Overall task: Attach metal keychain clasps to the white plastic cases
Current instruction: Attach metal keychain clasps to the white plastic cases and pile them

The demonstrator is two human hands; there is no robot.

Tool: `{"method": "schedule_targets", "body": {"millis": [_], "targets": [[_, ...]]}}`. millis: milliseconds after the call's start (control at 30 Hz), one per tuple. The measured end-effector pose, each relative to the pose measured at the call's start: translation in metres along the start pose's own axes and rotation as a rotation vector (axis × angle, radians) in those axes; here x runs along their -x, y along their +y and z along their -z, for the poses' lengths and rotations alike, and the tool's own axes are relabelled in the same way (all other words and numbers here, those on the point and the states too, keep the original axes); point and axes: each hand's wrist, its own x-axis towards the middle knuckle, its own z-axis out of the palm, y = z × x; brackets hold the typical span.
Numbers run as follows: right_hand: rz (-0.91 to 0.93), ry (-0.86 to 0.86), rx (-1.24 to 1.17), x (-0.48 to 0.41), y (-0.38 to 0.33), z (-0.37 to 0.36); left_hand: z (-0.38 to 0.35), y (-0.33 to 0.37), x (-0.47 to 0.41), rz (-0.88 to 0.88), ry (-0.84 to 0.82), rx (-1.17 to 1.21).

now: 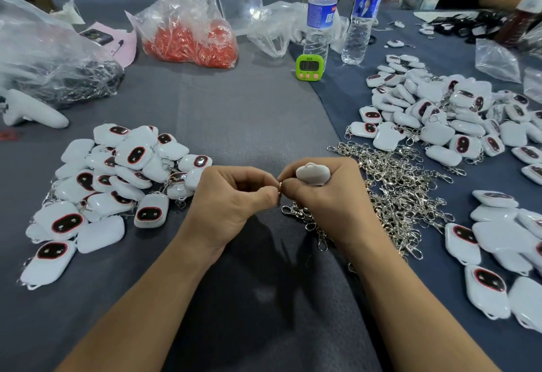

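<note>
White plastic case (313, 174), one, is gripped in the right hand (325, 195), on the near side of the green timer (309, 67). The left hand (231, 195) pinches one metal ring (279, 192), and the fingertips of both hands meet on it. A heap of silver clasps (396, 183), too many to count, lies near-right of the timer. Two case piles flank it, one near-left (117, 183) and one right (440, 113). Two water bottles (319, 10) (363, 13) stand behind the timer, and one bag of red pieces (190, 37) lies to its left on the bench (249, 113).

White case (312, 174) in right hand (325, 200); clasp ring (280, 192) just beside.
</note>
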Motion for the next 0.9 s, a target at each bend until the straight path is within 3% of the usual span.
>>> {"method": "schedule_targets", "body": {"millis": [233, 900], "targets": [[-0.161, -0.015, -0.247, -0.0007, 0.0018, -0.0008, -0.0041, 0.0027, 0.0008, -0.018, 0.018, -0.012], [-0.226, -0.113, -0.36, -0.0012, 0.0072, -0.0032, -0.003, -0.0003, 0.0032, -0.088, 0.087, -0.07]]}}
